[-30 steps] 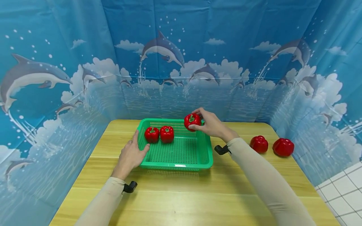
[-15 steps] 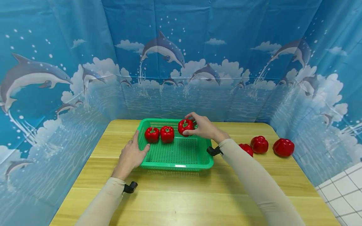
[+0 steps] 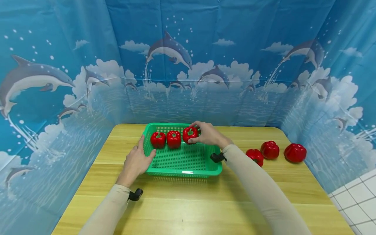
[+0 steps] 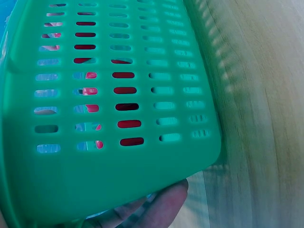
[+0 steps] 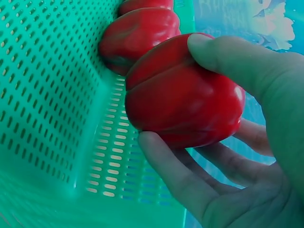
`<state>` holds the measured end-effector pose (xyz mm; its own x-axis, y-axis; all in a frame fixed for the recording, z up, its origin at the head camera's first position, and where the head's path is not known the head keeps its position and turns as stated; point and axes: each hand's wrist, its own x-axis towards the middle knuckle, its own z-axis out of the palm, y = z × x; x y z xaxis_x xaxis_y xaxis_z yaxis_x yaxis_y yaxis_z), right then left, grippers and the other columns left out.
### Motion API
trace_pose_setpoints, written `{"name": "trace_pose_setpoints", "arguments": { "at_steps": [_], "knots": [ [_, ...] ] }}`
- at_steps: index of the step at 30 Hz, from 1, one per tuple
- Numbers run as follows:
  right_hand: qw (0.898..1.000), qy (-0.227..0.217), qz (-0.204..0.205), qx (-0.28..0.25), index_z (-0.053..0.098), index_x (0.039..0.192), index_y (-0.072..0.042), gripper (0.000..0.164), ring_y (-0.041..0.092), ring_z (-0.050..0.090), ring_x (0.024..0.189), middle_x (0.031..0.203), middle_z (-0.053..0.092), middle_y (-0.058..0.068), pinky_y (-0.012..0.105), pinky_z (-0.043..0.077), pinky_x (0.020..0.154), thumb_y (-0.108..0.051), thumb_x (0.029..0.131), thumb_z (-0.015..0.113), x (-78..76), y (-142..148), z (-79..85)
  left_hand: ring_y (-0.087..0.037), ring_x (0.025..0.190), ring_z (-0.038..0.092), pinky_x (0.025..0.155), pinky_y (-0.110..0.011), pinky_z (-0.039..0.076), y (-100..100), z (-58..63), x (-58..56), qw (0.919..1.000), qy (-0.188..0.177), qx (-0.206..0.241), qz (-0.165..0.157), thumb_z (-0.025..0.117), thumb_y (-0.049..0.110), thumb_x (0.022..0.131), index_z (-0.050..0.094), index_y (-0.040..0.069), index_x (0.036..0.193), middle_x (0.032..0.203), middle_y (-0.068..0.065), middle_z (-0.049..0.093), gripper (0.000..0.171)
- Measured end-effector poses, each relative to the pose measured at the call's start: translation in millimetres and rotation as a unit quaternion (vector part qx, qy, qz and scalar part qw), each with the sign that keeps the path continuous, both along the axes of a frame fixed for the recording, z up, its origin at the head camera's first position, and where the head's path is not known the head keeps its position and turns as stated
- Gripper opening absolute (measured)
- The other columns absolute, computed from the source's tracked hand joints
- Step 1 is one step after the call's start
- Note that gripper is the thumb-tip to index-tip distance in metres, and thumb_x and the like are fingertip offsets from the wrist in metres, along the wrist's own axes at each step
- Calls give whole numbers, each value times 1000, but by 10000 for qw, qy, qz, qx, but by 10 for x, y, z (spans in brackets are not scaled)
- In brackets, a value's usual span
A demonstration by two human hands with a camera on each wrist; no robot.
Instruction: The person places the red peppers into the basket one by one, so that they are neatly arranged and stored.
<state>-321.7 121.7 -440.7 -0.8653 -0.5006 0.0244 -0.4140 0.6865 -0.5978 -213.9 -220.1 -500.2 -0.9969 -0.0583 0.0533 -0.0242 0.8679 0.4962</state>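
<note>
My right hand [image 3: 207,134] holds a red bell pepper [image 3: 190,135] with a green stem at the back of the green plastic basket [image 3: 182,172]. In the right wrist view, thumb and fingertips pinch this bell pepper [image 5: 185,95] from opposite sides, close beside another pepper [image 5: 142,35]. Two more red bell peppers, one at the back left [image 3: 158,140] and one in the middle [image 3: 174,139], stand upright inside along the back wall. My left hand [image 3: 137,160] grips the basket's left side, thumb over the rim; in the left wrist view its fingers [image 4: 166,206] show past the basket's corner.
To the right of the basket, three red bell peppers lie on the wooden table [image 3: 182,209]: a near one [image 3: 255,157] partly behind the right sleeve, a middle one [image 3: 270,149] and a far right one [image 3: 295,152]. A blue dolphin curtain [image 3: 188,98] hangs behind the table.
My right hand has moved left and down with its bell pepper, from above the basket's back right corner to beside the middle pepper. The left hand and basket have stayed in place.
</note>
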Motion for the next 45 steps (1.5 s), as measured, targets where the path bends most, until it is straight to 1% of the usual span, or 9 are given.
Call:
{"name": "trace_pose_setpoints", "arguments": {
  "at_steps": [9,15,27,28,30,35,37,41,45],
  "knots": [
    [9999,57,27,111,66,161,-9,68,40,65,150,161,68,18,57,63,116,-35,104,93,-23,-74,-33,-64,134,70,111,-76,60,12,8,-2,10000,7,-16,22,59,55,117,8,10,189,165,-42,56,99],
    [9997,79,67,227,67,161,-8,68,39,67,149,164,68,17,53,65,114,-34,103,93,-73,-130,-105,-66,139,67,114,-77,58,13,-7,-2,10000,-43,-17,22,58,56,118,6,12,189,170,-42,52,99],
    [9989,-246,-11,392,66,160,-3,69,43,68,147,157,72,23,56,64,114,-30,103,93,-127,-198,-193,-65,139,68,114,-76,58,4,-7,-1,10000,-78,-20,28,57,57,117,6,12,190,169,-42,53,99],
    [9988,-277,-15,399,66,161,-3,70,43,68,147,157,72,23,56,64,114,-31,103,93,-140,-200,-206,-65,139,68,114,-76,58,3,-6,-2,10000,-76,-25,23,57,58,117,6,12,189,169,-42,53,99],
    [9987,-241,-41,437,67,159,-2,71,45,70,142,155,73,26,56,65,109,-32,101,95,-239,-197,-311,-65,139,68,114,-76,58,2,-4,-3,10000,-62,-36,20,57,58,117,6,11,189,169,-42,53,99],
    [9989,-223,-63,415,70,158,-3,73,42,71,142,154,75,22,57,65,110,-33,97,99,-385,-203,-467,-65,136,69,112,-76,59,3,-2,-3,10000,-4,-29,34,58,57,117,8,10,189,168,-43,54,99],
    [9989,-255,-72,387,70,159,-5,74,39,71,143,155,75,19,56,65,113,-32,97,100,-359,-204,-445,-65,136,69,111,-76,60,3,-3,-3,10000,7,-23,33,59,56,117,8,11,189,167,-43,55,99],
    [9984,-258,-68,499,66,162,-6,75,38,72,140,156,74,19,54,65,110,-33,100,97,-344,-203,-448,-64,135,70,111,-75,60,2,-7,-5,10000,0,-16,28,59,55,117,8,11,189,167,-42,55,99],
    [9982,-431,-135,403,62,165,-8,77,40,69,144,158,71,20,57,63,113,-32,100,96,-335,-186,-451,-64,135,69,111,-75,60,1,-11,-9,10000,-22,-4,34,59,56,117,7,12,190,167,-42,55,99]
  ]
}}
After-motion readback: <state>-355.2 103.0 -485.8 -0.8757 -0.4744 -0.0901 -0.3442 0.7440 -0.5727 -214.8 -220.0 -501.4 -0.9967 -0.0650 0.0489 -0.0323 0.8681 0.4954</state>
